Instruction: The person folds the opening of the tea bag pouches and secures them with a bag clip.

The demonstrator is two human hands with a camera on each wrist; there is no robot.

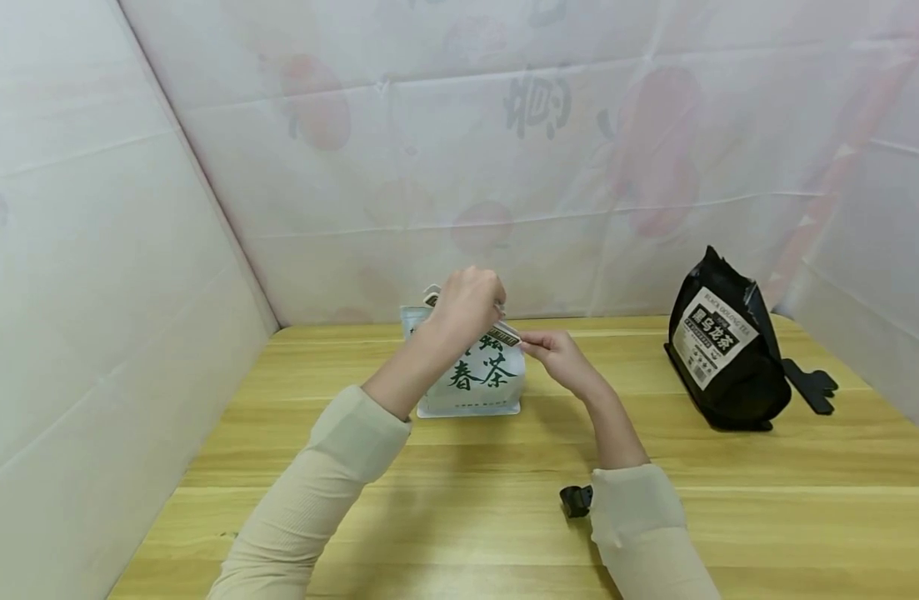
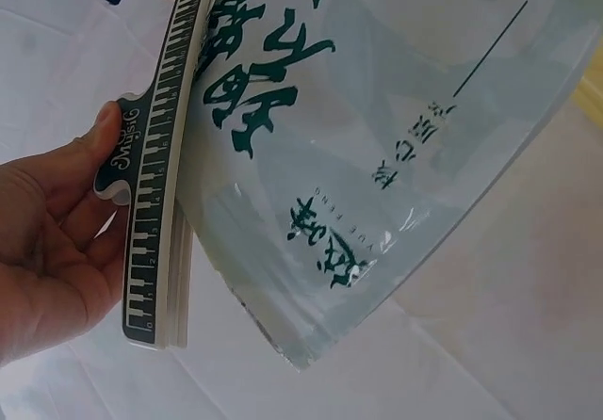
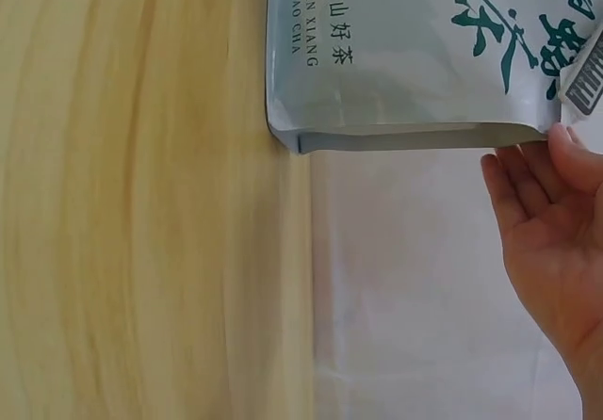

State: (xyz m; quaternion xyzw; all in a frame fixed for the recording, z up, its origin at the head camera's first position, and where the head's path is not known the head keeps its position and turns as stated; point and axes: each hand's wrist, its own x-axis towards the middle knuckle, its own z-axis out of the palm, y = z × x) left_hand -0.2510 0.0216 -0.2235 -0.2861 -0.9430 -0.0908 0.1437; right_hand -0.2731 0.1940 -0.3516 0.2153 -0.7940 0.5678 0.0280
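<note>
The left hand (image 2: 47, 241) holds a long sealing clip (image 2: 155, 185), printed with piano keys and the word "Music", thumb pressed on its tab and fingers curled behind it. The clip sits clamped along the folded top of a pale green tea bag (image 1: 477, 375), which stands upright on the wooden table (image 1: 459, 467) near the back wall. The right hand (image 1: 560, 354) meets the far end of the clip; in the right wrist view its fingers (image 3: 528, 180) lie nearly straight beside the bag's edge, and whether fingertip and thumb pinch the clip end cannot be told.

Judged from these views, the clip is already seated across the bag's mouth, with both hands at its 2 ends; whether it is being fastened or taken off is not shown.

Surroundings: 1 black tea bag (image 1: 721, 354) stands well apart to the right, with a black clip (image 1: 811, 390) lying just beside it. A small dark object (image 1: 576, 501) shows by the right sleeve. White sheeting (image 1: 92, 250) encloses the table. Nothing lies between the hands and the pale bag.
</note>
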